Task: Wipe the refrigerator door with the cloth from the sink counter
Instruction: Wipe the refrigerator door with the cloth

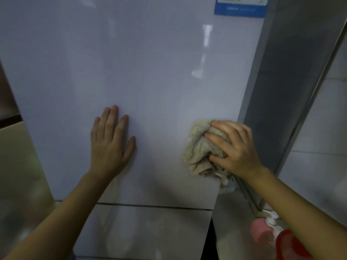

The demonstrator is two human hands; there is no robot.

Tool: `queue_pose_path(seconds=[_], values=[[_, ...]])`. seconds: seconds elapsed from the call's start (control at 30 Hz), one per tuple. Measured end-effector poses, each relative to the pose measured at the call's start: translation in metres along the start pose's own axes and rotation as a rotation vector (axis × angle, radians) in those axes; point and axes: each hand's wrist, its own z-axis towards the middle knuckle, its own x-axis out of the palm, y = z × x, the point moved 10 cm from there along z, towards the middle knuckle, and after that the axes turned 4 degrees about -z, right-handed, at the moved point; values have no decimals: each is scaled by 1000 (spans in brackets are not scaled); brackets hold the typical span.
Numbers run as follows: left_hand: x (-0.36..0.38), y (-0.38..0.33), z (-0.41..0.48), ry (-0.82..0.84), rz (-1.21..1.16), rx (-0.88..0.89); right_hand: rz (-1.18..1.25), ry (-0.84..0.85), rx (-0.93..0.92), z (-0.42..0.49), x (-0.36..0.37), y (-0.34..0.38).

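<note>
The glossy white refrigerator door (142,72) fills most of the view. My right hand (234,147) presses a crumpled beige cloth (199,147) against the door near its lower right edge. Flat on the door to the left lies my left hand (110,143), fingers spread, holding nothing. A seam (154,205) separates this door from a lower door panel (146,231).
A blue and white label (240,6) sticks at the door's top right. The fridge's grey side (285,81) and a tiled wall (323,128) lie to the right. Pink and red pump bottles (274,235) stand on a counter at bottom right. A beige cabinet (18,166) is on the left.
</note>
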Motion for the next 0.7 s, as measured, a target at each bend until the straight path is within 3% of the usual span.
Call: queue_pose_path(seconds=[0.2, 0.37, 0.47, 0.57, 0.7], values=[[3, 2, -1, -1, 2, -22, 11, -46, 111, 6, 0, -4], [3, 3, -2, 2, -2, -21, 49, 107, -191, -42, 36, 57], [2, 4, -1, 9, -1, -9, 38, 116, -228, -40, 35, 57], [1, 5, 0, 2, 3, 9, 29, 29, -143, 2, 15, 30], [0, 6, -1, -5, 7, 11, 10, -95, 136, 63, -10, -14]])
